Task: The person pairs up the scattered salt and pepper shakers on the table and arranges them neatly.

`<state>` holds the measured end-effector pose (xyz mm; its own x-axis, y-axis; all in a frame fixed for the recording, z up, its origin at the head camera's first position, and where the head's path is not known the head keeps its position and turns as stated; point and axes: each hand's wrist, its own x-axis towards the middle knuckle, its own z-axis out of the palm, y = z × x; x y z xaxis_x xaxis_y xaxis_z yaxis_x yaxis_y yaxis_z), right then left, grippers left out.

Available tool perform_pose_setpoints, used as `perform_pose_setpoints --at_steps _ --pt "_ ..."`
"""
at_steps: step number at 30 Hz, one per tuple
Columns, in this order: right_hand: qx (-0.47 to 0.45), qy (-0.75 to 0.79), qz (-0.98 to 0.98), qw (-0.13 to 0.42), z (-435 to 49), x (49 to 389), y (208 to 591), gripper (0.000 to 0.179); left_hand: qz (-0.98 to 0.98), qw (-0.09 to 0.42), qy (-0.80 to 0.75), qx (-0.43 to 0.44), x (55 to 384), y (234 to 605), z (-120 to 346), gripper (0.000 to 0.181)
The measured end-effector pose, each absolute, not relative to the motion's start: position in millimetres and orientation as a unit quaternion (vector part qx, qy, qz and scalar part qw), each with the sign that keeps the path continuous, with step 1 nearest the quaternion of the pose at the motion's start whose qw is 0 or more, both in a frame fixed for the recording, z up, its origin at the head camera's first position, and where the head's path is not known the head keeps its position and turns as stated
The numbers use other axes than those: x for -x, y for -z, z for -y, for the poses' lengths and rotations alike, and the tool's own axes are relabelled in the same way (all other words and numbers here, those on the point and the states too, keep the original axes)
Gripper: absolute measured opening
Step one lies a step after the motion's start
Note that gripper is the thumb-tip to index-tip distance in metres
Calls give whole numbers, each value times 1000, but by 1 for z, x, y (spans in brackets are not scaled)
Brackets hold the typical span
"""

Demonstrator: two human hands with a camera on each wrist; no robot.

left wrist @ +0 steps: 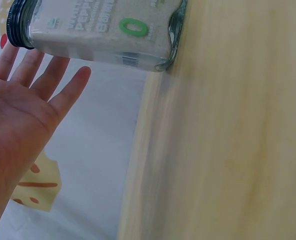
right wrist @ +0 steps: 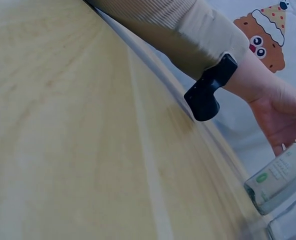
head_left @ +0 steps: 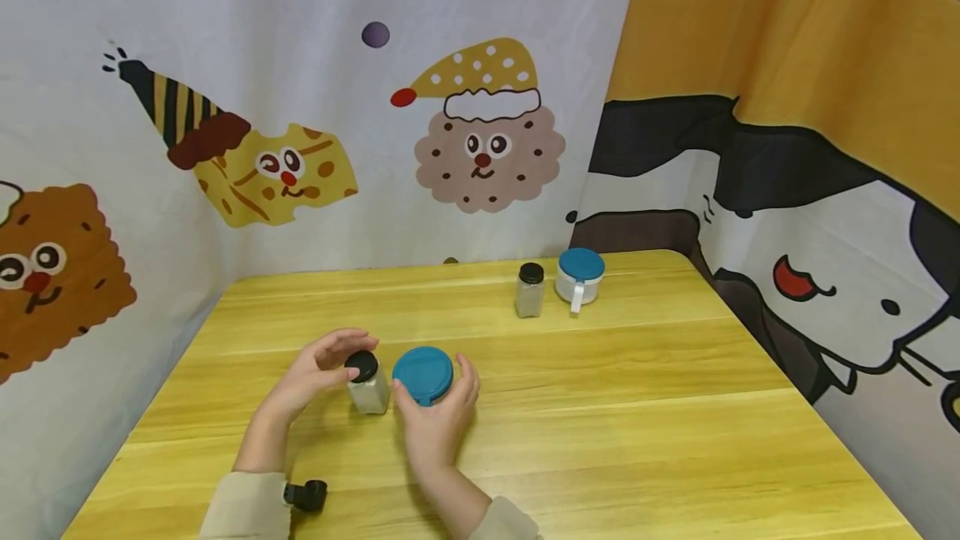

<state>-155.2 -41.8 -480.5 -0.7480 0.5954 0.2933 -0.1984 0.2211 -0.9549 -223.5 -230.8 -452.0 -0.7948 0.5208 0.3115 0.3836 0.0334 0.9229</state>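
The jar (head_left: 369, 397) stands upright on the counter (head_left: 637, 423) just left of the cup (head_left: 423, 373), nearer the left hand (head_left: 318, 369), loosely spread around its lid (head_left: 363, 366), while the right hand (head_left: 441, 423) grips the cup.

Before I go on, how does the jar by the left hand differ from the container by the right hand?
The jar has a black lid; the container has a blue lid. The jar's lid is narrow, the container's clearly wider. Both lids are round.
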Motion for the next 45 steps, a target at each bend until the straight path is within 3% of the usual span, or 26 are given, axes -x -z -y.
perform_pose_setpoints --at_steps 23,45 --pt "94 -647 702 283 24 164 466 82 -715 5 -629 -305 220 440 226 51" --pt "63 -667 684 288 -1 176 455 77 -733 -34 -627 -261 214 426 214 54"
